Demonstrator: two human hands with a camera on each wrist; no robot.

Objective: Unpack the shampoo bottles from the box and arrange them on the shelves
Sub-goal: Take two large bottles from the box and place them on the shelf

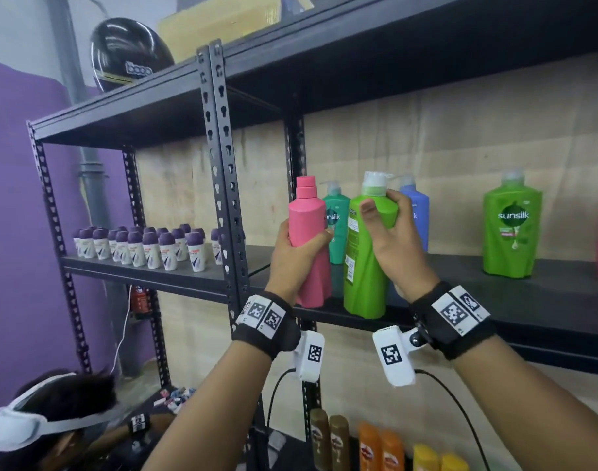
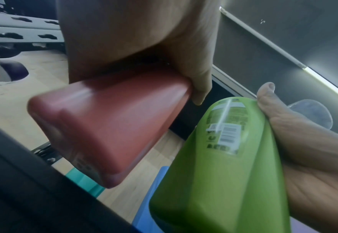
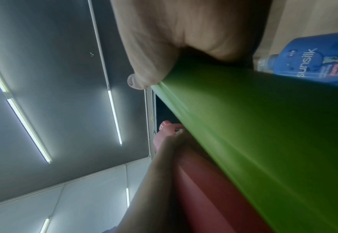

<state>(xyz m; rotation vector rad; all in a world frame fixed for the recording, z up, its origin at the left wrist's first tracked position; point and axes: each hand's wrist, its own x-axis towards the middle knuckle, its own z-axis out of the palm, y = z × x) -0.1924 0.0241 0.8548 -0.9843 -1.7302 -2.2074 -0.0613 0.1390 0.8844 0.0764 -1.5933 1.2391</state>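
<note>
The tall pink plastic bottle (image 1: pixel 307 246) is gripped around its body by the left hand (image 1: pixel 292 256), just at the front edge of the dark metal shelf (image 1: pixel 545 300). Beside it, the right hand (image 1: pixel 391 239) is wrapped around the light green pump bottle (image 1: pixel 365 266). It is hard to tell if their bases touch the shelf. Behind stand 1 teal pump bottle (image 1: pixel 338 229) and 1 blue pump bottle (image 1: pixel 418 215).
</note>
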